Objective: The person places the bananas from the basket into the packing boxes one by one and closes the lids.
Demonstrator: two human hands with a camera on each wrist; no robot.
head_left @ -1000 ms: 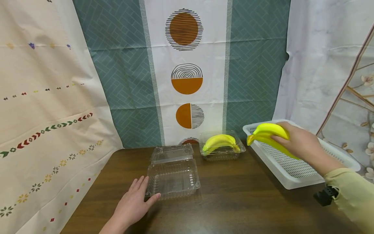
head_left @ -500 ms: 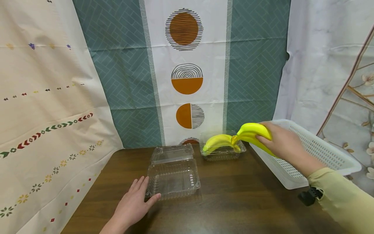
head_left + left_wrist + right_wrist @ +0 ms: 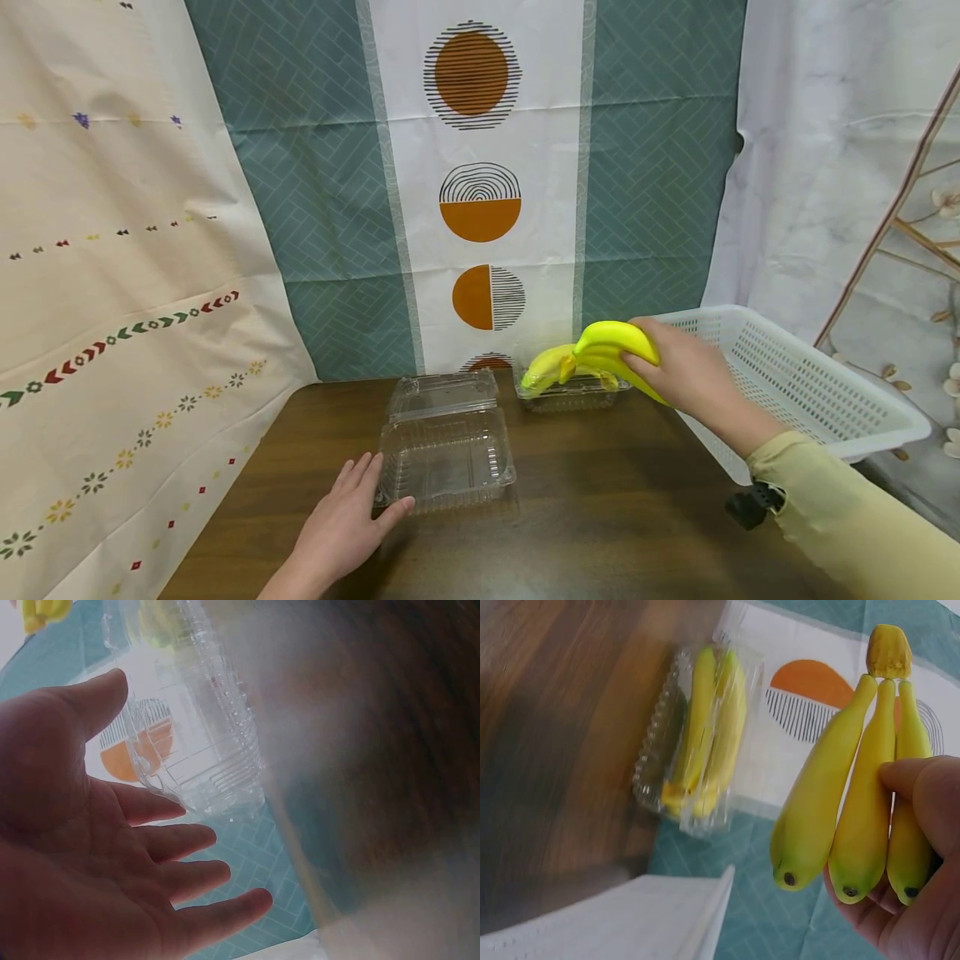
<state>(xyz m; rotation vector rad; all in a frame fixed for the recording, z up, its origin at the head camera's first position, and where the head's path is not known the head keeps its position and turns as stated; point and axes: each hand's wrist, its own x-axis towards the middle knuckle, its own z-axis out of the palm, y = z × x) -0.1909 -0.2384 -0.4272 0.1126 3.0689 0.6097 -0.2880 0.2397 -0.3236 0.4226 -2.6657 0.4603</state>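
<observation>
A bunch of bananas [image 3: 611, 342], three of them joined at one stem in the right wrist view, is gripped by my right hand [image 3: 686, 379], thumb across the front. It is held in the air and overlaps the far clear container in the head view. My left hand [image 3: 341, 521] lies with fingers extended at the left side of an open clear plastic clamshell box [image 3: 450, 458], whose lid [image 3: 442, 393] is folded back. In the left wrist view the fingers [image 3: 184, 881] are spread, with the fingertips close to the box's edge.
Behind, a second clear clamshell box [image 3: 570, 402] contains more bananas [image 3: 697, 727]. A white perforated plastic basket [image 3: 817, 392] stands on the right of the brown wooden table [image 3: 585, 517]. Patterned cloths [image 3: 322, 192] hang around the back and sides.
My right hand has carried the bananas leftward from over the white basket to in front of the far box. The left hand has stayed in place beside the open box.
</observation>
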